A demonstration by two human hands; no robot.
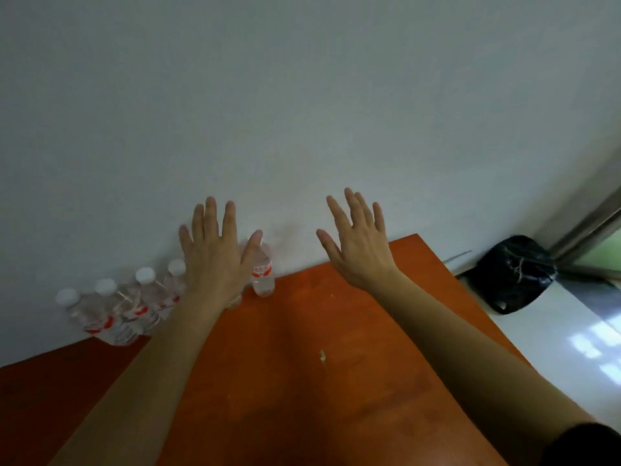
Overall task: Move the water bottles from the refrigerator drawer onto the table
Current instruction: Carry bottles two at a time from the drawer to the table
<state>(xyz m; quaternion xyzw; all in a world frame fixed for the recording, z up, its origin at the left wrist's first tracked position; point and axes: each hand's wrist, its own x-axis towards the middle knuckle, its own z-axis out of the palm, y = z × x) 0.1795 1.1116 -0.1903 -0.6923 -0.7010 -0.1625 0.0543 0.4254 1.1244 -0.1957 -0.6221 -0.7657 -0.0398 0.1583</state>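
Observation:
Several clear water bottles with white caps and red labels stand in a row along the wall on the orange-brown table (pixel 319 331). The leftmost bottle (pixel 75 309) is near the table's left part; the rightmost bottle (pixel 263 275) stands just right of my left hand. My left hand (pixel 215 253) is raised over the row, fingers spread, holding nothing and hiding part of one bottle. My right hand (pixel 358 243) is also spread and empty, above the table's far edge. The refrigerator drawer is out of view.
A pale grey wall (pixel 302 112) rises right behind the table. A bin lined with a black bag (pixel 510 272) stands on the floor to the right, next to a metal door frame (pixel 584 227). A small pale crumb (pixel 322 355) lies mid-table.

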